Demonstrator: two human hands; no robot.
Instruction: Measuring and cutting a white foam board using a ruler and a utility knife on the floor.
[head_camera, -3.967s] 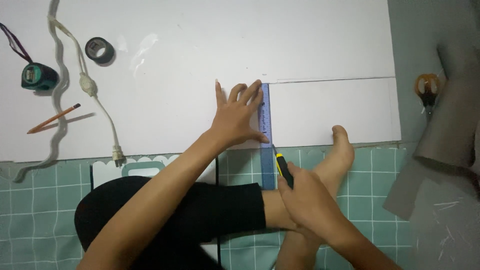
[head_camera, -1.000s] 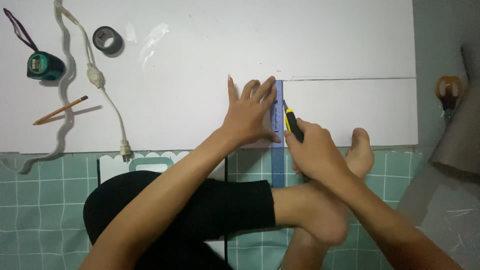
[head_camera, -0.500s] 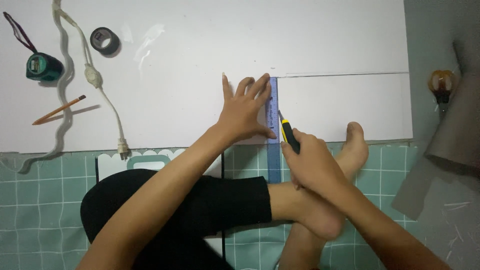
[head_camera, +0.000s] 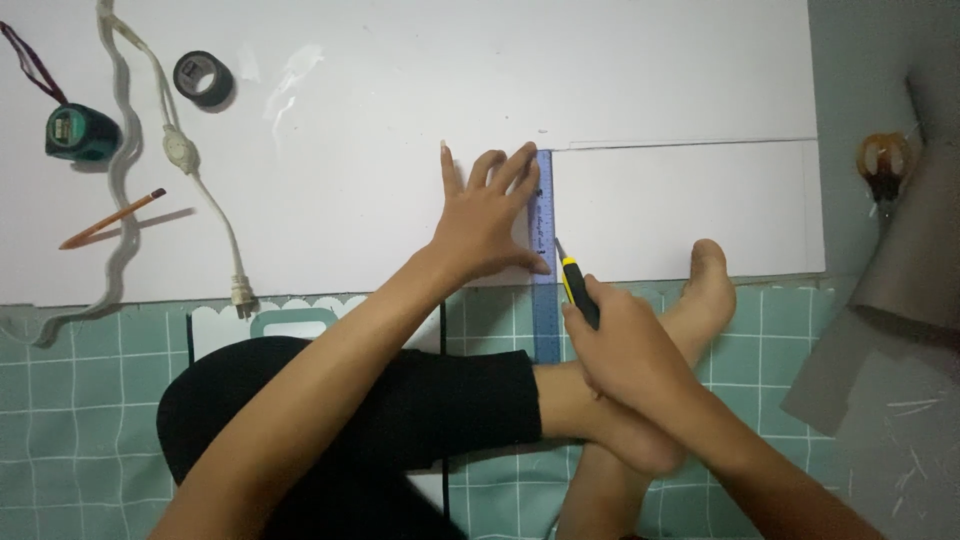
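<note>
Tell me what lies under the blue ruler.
The blue ruler lies on the white board, its lower end over the green grid mat. The left hand presses it; whatever is beneath it is hidden.

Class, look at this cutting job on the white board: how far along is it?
Done: a horizontal line already runs across the white board to its right edge. In hand: the left hand presses the blue ruler flat while the right hand holds the yellow-and-black knife against it, near the board's lower edge. Left: I cannot tell how much of the upright line is cut.
</note>
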